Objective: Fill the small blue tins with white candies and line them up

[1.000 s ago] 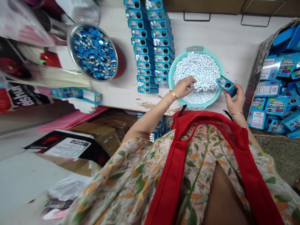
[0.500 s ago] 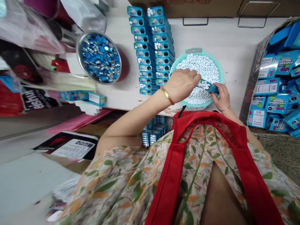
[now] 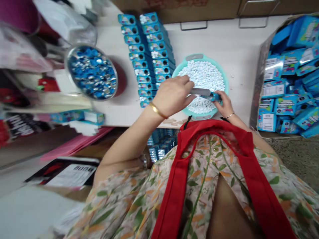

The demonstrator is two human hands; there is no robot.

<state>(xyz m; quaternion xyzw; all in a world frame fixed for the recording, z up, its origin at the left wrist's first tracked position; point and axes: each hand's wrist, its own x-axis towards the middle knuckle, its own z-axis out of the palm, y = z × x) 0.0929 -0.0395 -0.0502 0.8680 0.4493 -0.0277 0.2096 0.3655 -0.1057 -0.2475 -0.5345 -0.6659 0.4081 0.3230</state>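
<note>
A teal basin (image 3: 177,68) full of small white candies (image 3: 204,73) sits on the white table. Above its near side my right hand (image 3: 225,104) grips a small blue box (image 3: 212,96). My left hand (image 3: 174,94), fingers curled in a pinch, hovers just left of the box over the candies; what its fingers hold is smeared by motion. Two rows of the same blue boxes (image 3: 147,56) stand in a stack left of the basin.
A steel bowl (image 3: 91,71) of blue caps stands at the left. A carton of flat blue boxes (image 3: 289,76) lies at the right. More blue boxes (image 3: 160,146) sit under the table edge. Cardboard and papers (image 3: 64,169) lie on the floor at lower left.
My left hand rose out of the candies and came to the box. My right hand brought the box in over the basin's near side. The view drifted.
</note>
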